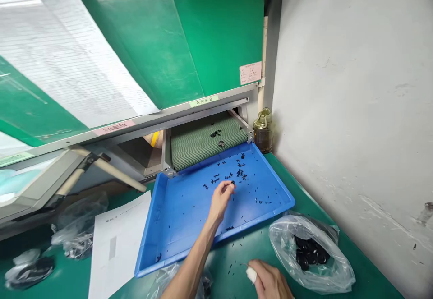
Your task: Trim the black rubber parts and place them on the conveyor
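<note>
My left hand (221,197) reaches into the blue tray (176,227), its fingertips pinched on a small black part (232,182). Several more small black parts (241,172) lie scattered across the tray's far half, and a few lie on the green tabletop in front of it. My right hand (269,282) rests low on the tabletop near the tray's front edge. Its fingers are curled and one finger is wrapped in white tape. What it holds, if anything, is hidden.
A ribbed green conveyor belt (203,142) carrying a few black pieces ends at the tray's far edge. An amber bottle (263,130) stands in the corner by the white wall. A clear bag of black parts (309,251) lies on the right; a paper sheet (115,245) and more bags (77,231) on the left.
</note>
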`<state>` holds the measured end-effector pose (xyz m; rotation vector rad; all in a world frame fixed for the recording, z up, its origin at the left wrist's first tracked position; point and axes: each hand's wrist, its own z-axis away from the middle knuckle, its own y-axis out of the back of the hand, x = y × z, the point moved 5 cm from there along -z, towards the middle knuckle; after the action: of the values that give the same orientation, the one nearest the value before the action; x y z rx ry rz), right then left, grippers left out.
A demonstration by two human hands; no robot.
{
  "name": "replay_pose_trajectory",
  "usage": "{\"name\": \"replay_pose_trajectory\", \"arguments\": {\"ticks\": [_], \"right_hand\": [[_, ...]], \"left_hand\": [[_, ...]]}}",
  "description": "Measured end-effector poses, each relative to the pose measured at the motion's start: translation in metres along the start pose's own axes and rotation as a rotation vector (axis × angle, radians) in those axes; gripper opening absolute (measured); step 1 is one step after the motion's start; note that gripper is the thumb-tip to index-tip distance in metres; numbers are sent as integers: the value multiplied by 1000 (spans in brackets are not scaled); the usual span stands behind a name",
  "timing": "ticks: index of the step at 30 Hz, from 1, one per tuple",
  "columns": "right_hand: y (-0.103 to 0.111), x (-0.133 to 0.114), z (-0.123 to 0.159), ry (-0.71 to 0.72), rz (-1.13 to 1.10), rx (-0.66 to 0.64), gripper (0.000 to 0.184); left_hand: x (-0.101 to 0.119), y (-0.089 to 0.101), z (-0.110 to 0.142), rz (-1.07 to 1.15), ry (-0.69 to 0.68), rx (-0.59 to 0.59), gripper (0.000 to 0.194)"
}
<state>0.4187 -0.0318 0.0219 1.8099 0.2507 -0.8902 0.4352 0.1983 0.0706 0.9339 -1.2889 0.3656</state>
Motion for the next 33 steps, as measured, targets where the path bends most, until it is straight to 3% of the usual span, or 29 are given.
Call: {"name": "replay_pose_trajectory", "arguments": {"ticks": [3,6,9,12,21,26,33], "right_hand": [[45,-19,-10,59,-92,169,40],[77,-35,-23,14,-68,251,36],[85,-54,-30,45,-39,226,34],[80,-71,-27,99,-12,171,35],[79,-93,-6,244,157,189,34],[77,-97,-2,234,194,174,35],[72,-97,-6,109,-113,-29,24]], "left_hand": [[14,7,60,148,50,-25,27],[28,12,108,345,109,-51,23],[41,18,141,434,135,-61,20],[49,23,163,458,135,-63,19],[57,32,189,323,37,-124,17],[55,31,191,242,-50,-110,22],[63,34,194,169,-244,-132,21]]}}
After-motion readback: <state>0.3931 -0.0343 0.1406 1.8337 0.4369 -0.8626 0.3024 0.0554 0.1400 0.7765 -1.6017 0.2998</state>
